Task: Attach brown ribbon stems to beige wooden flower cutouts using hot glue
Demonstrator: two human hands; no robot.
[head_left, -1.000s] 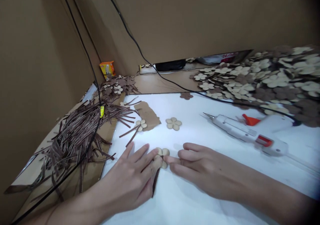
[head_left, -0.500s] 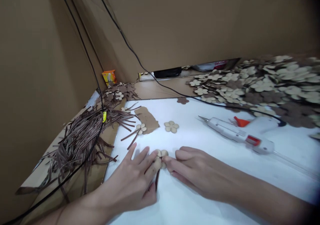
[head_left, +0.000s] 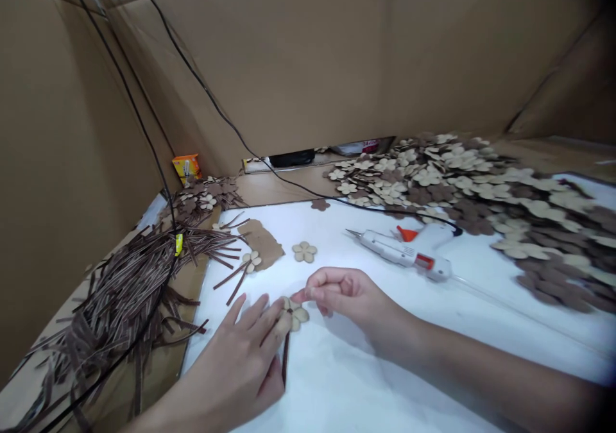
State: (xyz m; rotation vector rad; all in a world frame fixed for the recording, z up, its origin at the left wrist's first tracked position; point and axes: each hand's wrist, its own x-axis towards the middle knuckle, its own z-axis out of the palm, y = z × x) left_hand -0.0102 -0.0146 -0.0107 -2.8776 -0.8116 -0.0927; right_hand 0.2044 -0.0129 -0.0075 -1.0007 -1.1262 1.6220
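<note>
Your left hand (head_left: 245,349), fingers spread, lies partly over 1 beige flower (head_left: 300,315) on the near part of the bench (head_left: 346,388), likely steadying it. Your right hand (head_left: 349,295) curls closed beside its far right edge. The glue gun (head_left: 392,249) sits farther right, apparently kept handy.

Tall brown cardboard walls (head_left: 43,125) stand past the left and far edges of the white surface (head_left: 332,388). The far wall (head_left: 289,67) has 1 long, low gap (head_left: 320,156).
</note>
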